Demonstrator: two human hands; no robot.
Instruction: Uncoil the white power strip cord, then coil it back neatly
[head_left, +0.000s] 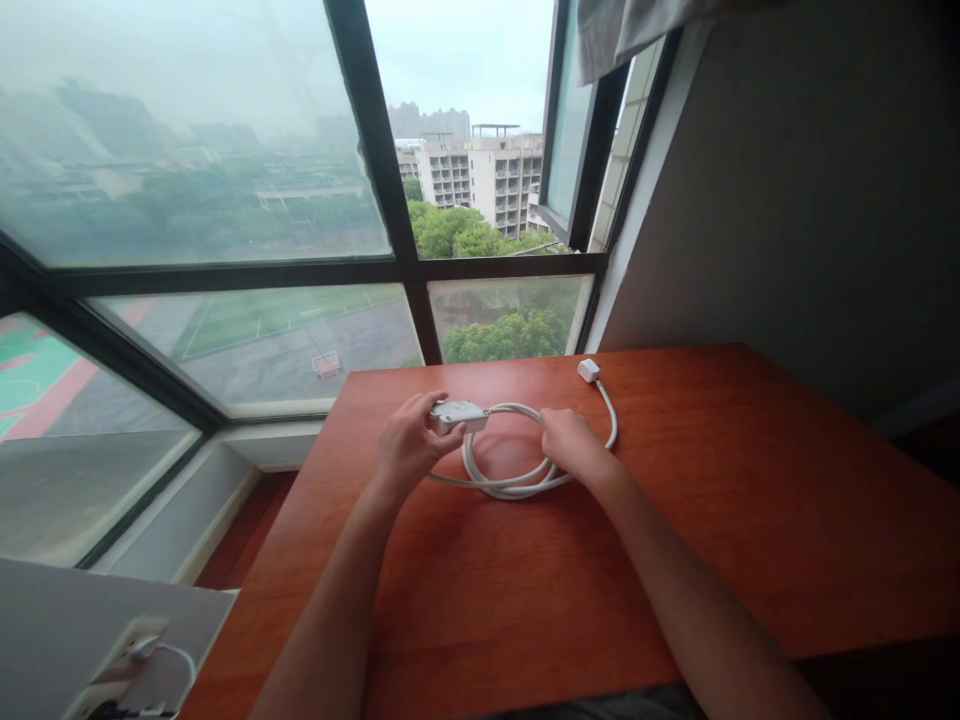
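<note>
Head view: a red-brown table [675, 540] is filling the lower frame. At centre, a white cable [517, 492] is lying apparently part-gathered: loops are formed, while one end is trailing loose to their right. The right hand [574, 442] is gripping the cable with curled fingers; the left hand [405, 442] is holding a white block [459, 416] between parted thumb and fingers, its long axis running left to right. The plug [589, 371] is pointing toward upper left.

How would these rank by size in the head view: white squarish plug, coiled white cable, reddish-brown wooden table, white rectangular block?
1. Reddish-brown wooden table
2. Coiled white cable, by overall outline
3. White rectangular block, partly covered by the left hand
4. White squarish plug
</note>
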